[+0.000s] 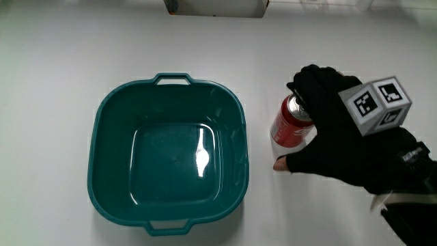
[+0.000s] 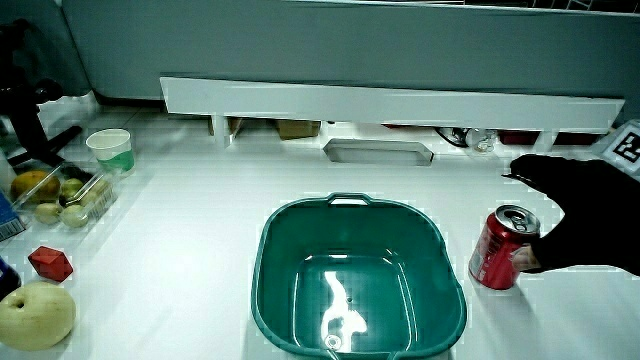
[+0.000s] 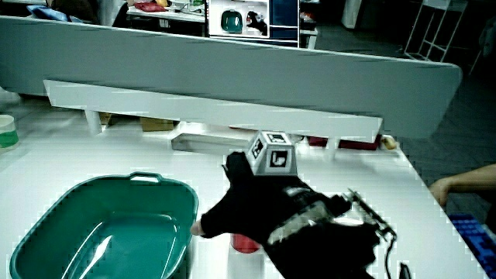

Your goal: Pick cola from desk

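Worktop point(image 1: 54, 41): white and wide; we list everything below as standing on it.
Partition point(image 2: 390, 100): low white shelf at the worktop's edge farthest from the person.
Basin point(image 1: 235, 119): teal, two handles, nothing in it, just beside the can.
Hand point(image 1: 328, 130): black glove with a patterned cube point(image 1: 375, 102) on its back; fingers wrapped around the can, thumb at its lower wall. We judge the grasp closed or nearly so.
Can point(image 1: 290, 126): red cola, upright, top visible, between basin and hand; in a side view point(image 2: 503, 248) its base appears to rest on the worktop.
Oddments: cup point(image 2: 110, 150), fruit tray point(image 2: 60, 195), red block point(image 2: 50, 263), pear point(image 2: 35, 315), all well apart from the can.
Step in hand: securing the grip. We advise an even squeeze at mid-wall and a straight upward lift, keeping clear of the basin rim.
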Action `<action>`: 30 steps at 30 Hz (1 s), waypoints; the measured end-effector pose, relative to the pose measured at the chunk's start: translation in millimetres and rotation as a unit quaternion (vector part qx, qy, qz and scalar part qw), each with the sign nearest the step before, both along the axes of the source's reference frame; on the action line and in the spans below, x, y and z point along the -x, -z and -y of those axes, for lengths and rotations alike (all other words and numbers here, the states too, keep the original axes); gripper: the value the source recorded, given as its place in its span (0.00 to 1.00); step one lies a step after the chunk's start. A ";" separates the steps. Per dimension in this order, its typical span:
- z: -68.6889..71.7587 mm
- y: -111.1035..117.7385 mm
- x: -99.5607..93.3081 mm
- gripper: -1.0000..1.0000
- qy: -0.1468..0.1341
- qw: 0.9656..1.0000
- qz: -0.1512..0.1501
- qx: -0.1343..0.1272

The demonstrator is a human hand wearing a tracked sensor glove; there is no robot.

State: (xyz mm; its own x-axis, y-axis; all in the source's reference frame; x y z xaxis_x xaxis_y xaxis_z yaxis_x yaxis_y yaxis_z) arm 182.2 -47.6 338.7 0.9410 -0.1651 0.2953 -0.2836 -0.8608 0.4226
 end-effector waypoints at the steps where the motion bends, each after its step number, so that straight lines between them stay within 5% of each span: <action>1: 2.3 -3.2 -1.9 0.50 -0.012 1.000 0.001 0.003; 20: 18.8 -51.8 -12.6 0.50 -0.042 0.997 -0.019 0.058; 30: 19.1 -54.5 -16.5 0.50 -0.051 0.997 -0.017 0.050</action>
